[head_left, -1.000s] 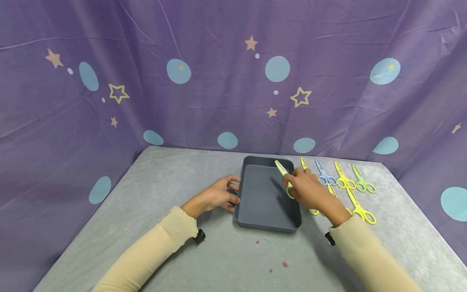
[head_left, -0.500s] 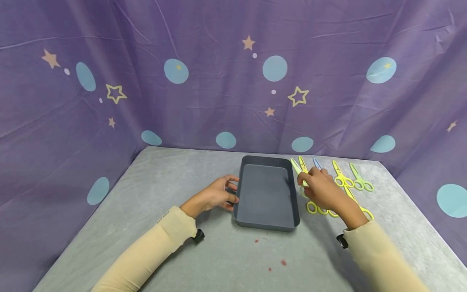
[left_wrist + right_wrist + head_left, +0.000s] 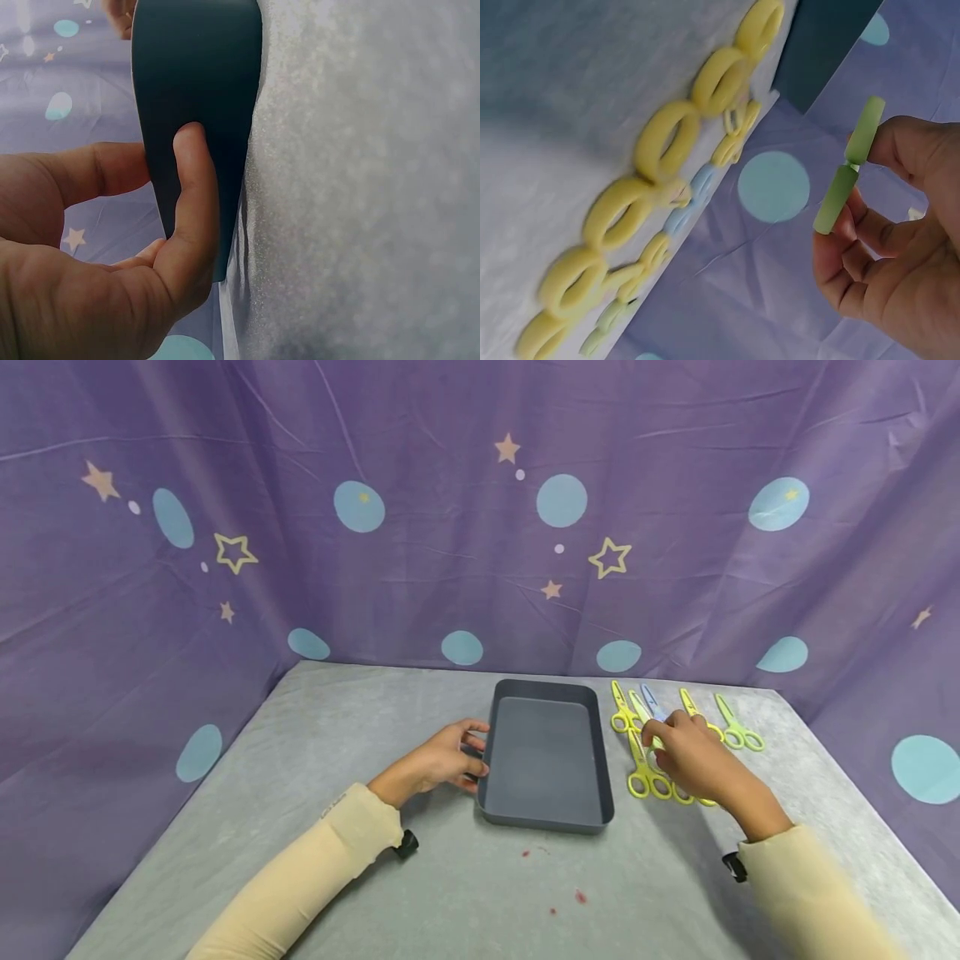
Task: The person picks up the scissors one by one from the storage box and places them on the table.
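My right hand (image 3: 697, 760) pinches a pair of light green scissors (image 3: 640, 707) above the laid-out scissors, blades pointing away. In the right wrist view the handle loops of these green scissors (image 3: 835, 199) show edge-on, with thumb and fingers on them. A dark grey tray (image 3: 545, 768) lies flat on the table, its inside bare. My left hand (image 3: 441, 762) is at the tray's left side with fingers spread. The left wrist view shows one fingertip against the outer wall of the tray (image 3: 195, 67) and another finger at its rim.
Right of the tray lie scissors in two rows: yellow scissors (image 3: 622, 720), blue scissors (image 3: 651, 697) and green scissors (image 3: 738, 732) at the back, several yellow scissors (image 3: 639, 774) in front. A purple curtain (image 3: 420, 527) hangs behind the grey table (image 3: 390, 718).
My right hand has moved right with the green scissors, from over the tray to over the scissors rows. The left hand and the tray keep their places.
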Tool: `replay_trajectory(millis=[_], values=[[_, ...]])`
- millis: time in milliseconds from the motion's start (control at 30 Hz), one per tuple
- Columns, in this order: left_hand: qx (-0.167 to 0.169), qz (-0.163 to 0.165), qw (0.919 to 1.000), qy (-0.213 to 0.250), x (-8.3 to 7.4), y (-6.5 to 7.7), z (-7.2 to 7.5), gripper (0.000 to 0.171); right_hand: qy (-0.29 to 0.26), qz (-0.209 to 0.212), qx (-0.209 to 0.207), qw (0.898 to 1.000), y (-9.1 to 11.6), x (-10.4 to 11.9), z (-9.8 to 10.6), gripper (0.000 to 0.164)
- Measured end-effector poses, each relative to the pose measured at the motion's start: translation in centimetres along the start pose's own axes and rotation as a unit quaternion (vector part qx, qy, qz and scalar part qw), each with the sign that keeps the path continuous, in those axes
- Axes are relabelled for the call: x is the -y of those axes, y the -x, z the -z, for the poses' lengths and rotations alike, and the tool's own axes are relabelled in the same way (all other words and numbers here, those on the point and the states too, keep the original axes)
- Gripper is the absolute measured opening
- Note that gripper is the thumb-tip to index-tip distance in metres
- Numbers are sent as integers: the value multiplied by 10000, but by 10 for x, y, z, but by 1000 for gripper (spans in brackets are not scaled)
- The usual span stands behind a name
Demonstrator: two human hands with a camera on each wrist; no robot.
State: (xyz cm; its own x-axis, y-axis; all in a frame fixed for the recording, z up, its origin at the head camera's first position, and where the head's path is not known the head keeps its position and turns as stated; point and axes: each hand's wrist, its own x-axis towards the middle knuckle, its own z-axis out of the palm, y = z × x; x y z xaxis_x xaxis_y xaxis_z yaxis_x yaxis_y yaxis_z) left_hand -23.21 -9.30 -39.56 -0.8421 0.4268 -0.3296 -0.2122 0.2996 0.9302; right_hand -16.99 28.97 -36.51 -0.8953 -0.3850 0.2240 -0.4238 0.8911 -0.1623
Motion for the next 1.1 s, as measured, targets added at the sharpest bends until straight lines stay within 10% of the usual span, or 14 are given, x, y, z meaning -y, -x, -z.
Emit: replay_trajectory(millis=[1100], values=[[90,-115,9999,-21,3,-1,1,76,264,-766,249,9964,67,-76,9,20]])
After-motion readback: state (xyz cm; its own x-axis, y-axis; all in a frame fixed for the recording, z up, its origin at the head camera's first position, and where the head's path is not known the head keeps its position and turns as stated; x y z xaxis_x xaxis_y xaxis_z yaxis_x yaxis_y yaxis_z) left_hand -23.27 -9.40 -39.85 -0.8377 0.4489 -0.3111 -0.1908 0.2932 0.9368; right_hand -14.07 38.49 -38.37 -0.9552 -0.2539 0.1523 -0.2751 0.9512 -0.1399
